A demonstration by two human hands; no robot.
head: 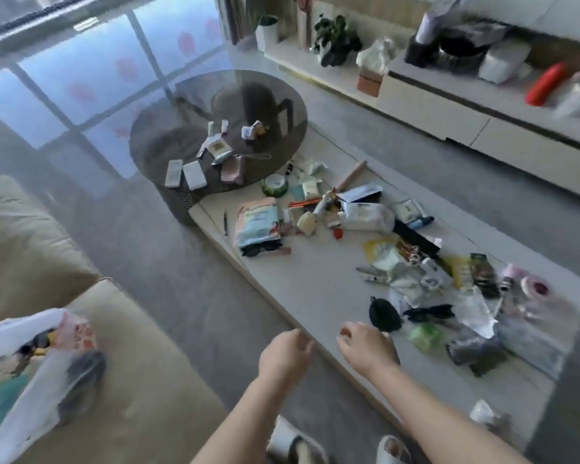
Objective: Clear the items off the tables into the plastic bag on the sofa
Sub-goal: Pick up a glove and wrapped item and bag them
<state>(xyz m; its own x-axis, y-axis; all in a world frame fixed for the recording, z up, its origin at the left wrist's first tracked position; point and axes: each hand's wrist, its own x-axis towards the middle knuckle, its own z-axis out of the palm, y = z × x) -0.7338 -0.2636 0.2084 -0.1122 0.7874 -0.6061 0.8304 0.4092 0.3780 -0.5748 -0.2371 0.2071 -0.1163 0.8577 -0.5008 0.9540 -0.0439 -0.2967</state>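
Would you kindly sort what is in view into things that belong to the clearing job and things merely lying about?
Job: white plastic bag on the beige sofa; clutter on the long pale table; packets on the round glass table.
Lying about: red bottle and potted plant on the sideboard.

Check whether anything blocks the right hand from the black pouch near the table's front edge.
Nothing visible does. The right hand hovers beside the dark oval fabric pouch on the pale rectangular table, with only bare tabletop between them.

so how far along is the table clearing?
Done: the plastic bag on the sofa already holds items. In hand: nothing; left hand and right hand are empty. Left: clutter on the long table and boxes on the round glass table.
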